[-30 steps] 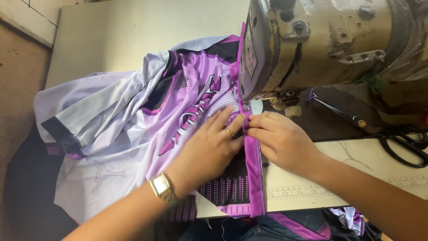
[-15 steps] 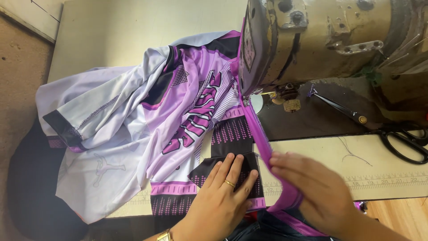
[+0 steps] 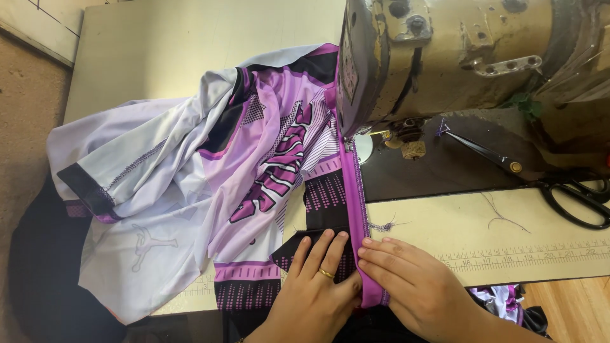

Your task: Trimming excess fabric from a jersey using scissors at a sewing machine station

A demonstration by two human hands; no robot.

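Note:
A purple, white and black sports jersey lies spread over the sewing table. Its purple side seam strip runs from under the sewing machine's needle foot down to the table's near edge. My left hand, wearing a gold ring, presses flat on the black patterned fabric just left of the strip. My right hand lies fingers together on the strip's lower end, pinching it against the left hand. Both hands sit at the near edge of the table.
The beige industrial sewing machine fills the upper right. Black scissors lie on the right by the machine bed. A ruler strip is printed along the table front. Fabric scraps hang below the edge. Loose threads lie on the tabletop.
Both hands slid from beside the needle back to the table's near edge, drawing the purple seam strip straight and flat. The jersey now lies more spread out.

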